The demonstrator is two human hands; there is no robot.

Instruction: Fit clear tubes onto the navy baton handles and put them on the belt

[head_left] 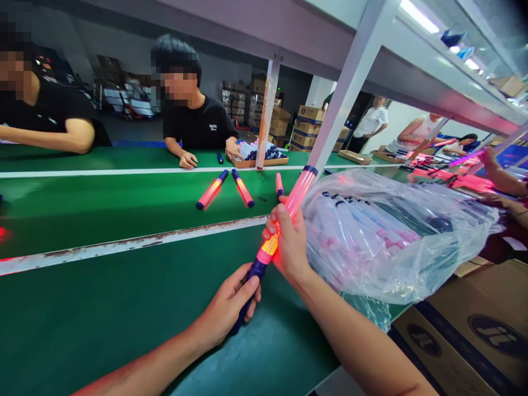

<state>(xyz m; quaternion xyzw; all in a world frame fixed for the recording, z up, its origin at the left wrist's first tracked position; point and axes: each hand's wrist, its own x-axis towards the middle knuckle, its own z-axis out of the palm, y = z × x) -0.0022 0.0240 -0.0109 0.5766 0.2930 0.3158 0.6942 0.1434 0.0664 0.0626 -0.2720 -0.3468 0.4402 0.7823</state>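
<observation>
A long light stick point(270, 247), glowing red and yellow, slants up to the right in the middle of the head view. My left hand point(237, 300) is wrapped round its dark blue handle at the lower end. Higher up, my right hand point(290, 236) grips the pink tube, with the tube's dark-capped end sticking out above the fingers. To the right of that hand, an open clear plastic bag point(429, 269) holds several pale tubes point(367, 223) with dark ends.
Lit short sticks point(212, 190) lie on the green belt point(136, 212) beyond a worn metal rail point(165, 237). People sit across the belt by a box of sticks point(264, 161). A slanted white post point(346, 88) rises ahead; cartons point(466, 324) stand lower right.
</observation>
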